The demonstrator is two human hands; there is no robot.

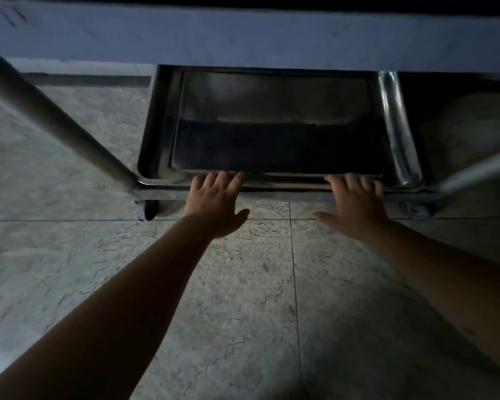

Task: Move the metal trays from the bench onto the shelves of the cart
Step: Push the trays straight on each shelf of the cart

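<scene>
A floor of pale, veined stone tiles [243,313] fills the lower part of the head view and is seen to lie bare around both forearms, with dark grout lines crossing beneath the hands. Across the top a broad, flat, pale grey metal upper shelf [243,36] of the cart is seen, overhanging the space below it. Under it, the shallow lower shelf of polished steel [399,134] is set between two slanting tubular legs, the left grey metal leg [55,119] meeting the frame at the near left corner. Inside that lower shelf a dark rectangular metal tray [272,116] is laid flat, its raised rim running just inside the shelf's lip, with a wider strip of bare shelf shown on the right side than on the left. The left hand [214,203] and right hand [355,206] are placed at the tray's near edge, fingers loosely spread and laid over the rim, thumbs held apart below; whether the rim is gripped cannot be told. A small caster wheel [414,210] is seen under the right corner. No legible writing is shown.
</scene>
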